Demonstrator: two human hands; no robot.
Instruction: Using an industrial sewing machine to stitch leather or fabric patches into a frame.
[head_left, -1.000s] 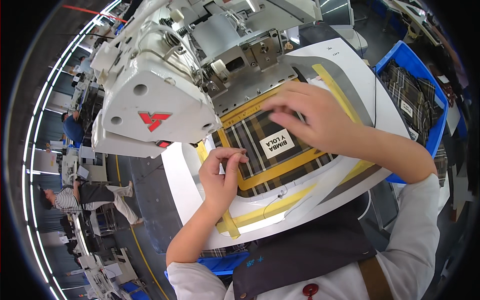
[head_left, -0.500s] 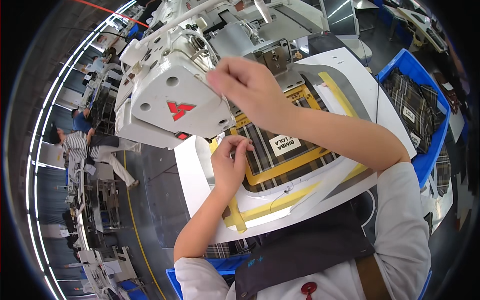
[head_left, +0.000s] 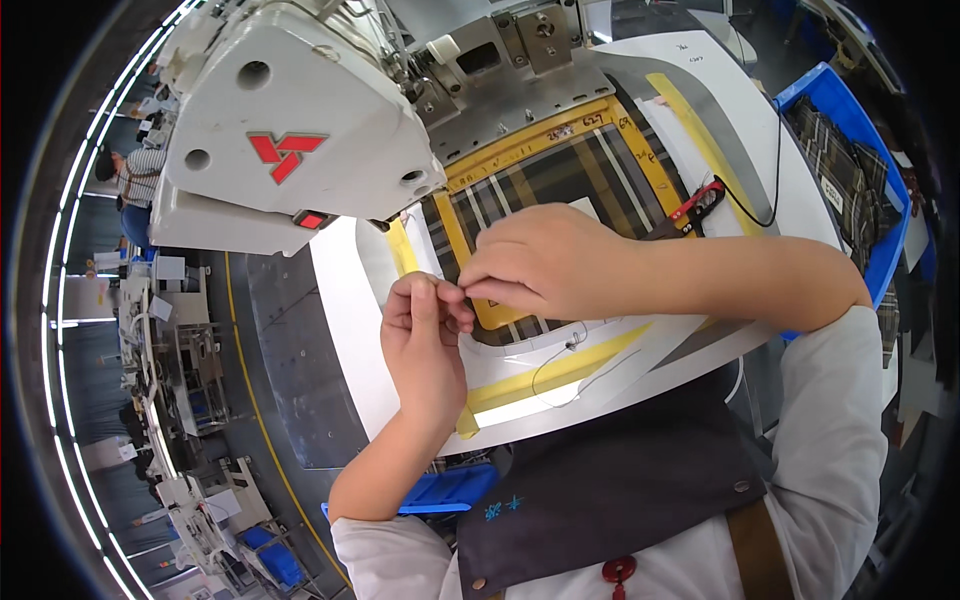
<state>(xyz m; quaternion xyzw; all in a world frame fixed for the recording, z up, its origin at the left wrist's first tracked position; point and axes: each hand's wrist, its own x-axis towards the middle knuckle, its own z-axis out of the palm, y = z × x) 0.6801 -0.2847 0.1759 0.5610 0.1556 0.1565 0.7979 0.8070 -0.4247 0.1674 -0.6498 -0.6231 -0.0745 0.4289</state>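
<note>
My left hand [head_left: 425, 330] is closed, thumb against curled fingers, at the lower left of the yellow frame [head_left: 655, 180]. My right hand [head_left: 550, 260] is also closed, its fingertips meeting those of my left hand; what they pinch is too small to make out. The frame surrounds dark plaid fabric [head_left: 525, 175] with a pale label, mostly hidden behind my right hand. Red-and-black snips [head_left: 700, 205] on a black cord lie on the frame's right side. The white sewing machine head [head_left: 290, 110] stands just above and left of my hands, beside its steel bracket [head_left: 530, 120].
The white table board [head_left: 340, 300] carries strips of yellow tape [head_left: 685, 110]. A blue bin [head_left: 890, 250] of plaid pieces [head_left: 840, 180] stands at the right, another blue bin [head_left: 455, 485] under the board. A person in striped top [head_left: 140, 175] is among machines at the far left.
My right hand has come down from beside the machine head to meet my left fingertips. Red-and-black snips now show on the frame's right. The person in stripes appears farther up the picture.
</note>
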